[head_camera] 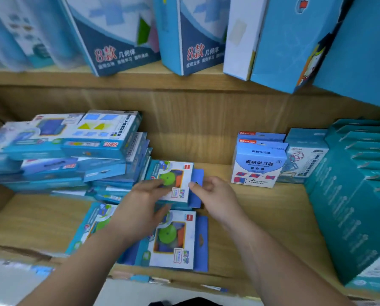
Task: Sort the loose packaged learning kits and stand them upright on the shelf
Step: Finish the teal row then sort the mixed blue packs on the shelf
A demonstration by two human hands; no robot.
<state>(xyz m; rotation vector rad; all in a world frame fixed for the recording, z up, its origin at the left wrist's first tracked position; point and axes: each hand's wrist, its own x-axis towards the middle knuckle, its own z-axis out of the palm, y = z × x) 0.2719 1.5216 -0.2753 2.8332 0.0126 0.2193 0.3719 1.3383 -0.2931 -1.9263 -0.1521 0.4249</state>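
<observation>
Head view. The kit (175,184) in hand was a flat pack with a white face, teal borders and a clear window showing a green disc beside an orange piece. A blue hang tab stuck out along its 3 o'clock edge. It sat near the middle of the lower shelf (262,217), face up and lying flat rather than upright. Whether it was lifted clear of the packs beneath could not be told.

The left hand (145,195) gripped the kit from 8 o'clock, with fingers laid over the face beside the green disc and the thumb curled under the near edge. The right hand (213,193) pinched the 3 o'clock edge, with the thumb on the white face and the fingers curled behind the blue tab.

A second kit (175,241) of the same design lay flat at 6 o'clock of the first, at the front of the shelf. A third kit (89,230) lay at 7 o'clock, partly hidden by the left forearm.

At 9 o'clock an uneven stack (63,151) of flat blue packs was piled up. At 3 o'clock, well apart from the hands, two white-and-blue boxes (258,166) stood upright. Teal cartons (350,195) stood in a row at the far right. Tall blue boxes (122,40) leaned on the upper shelf at 12 o'clock.
</observation>
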